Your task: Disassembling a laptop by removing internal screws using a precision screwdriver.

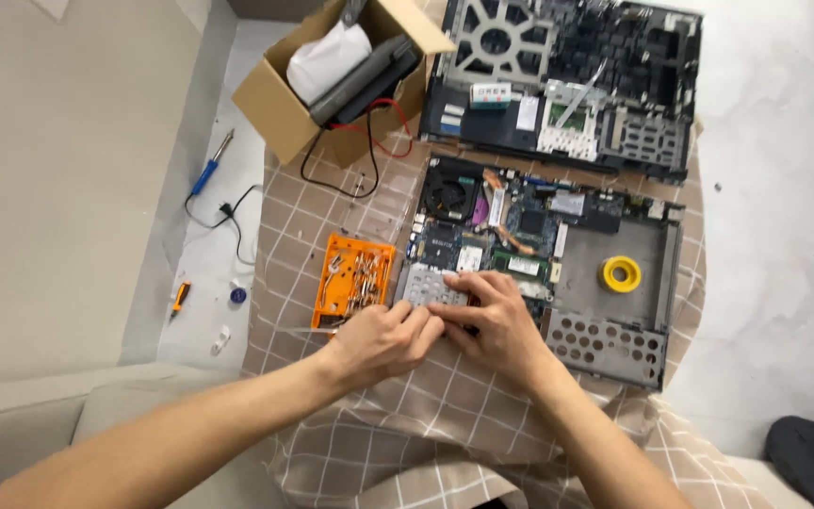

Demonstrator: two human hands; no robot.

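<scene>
Surface: brown checked cloth under an opened grey laptop base.
Left hand: I curl it, fingers pinching at the laptop's front-left corner; held thing hidden.
Right hand: I rest it flat on the silver perforated drive cover; grip unclear.

— What sits under the hands?

— An opened laptop base, lying flat on the checked cloth, cover off, boards bare. A black round fan shows at its far left corner, green circuit boards in the middle, a grey empty bay on the right with a perforated metal plate at the near edge.

— And the part being touched?

— A small silvery perforated plate at the base's near left corner, lying flat. The left hand and the right hand both rest their fingertips on its near edge, partly hiding it.
</scene>
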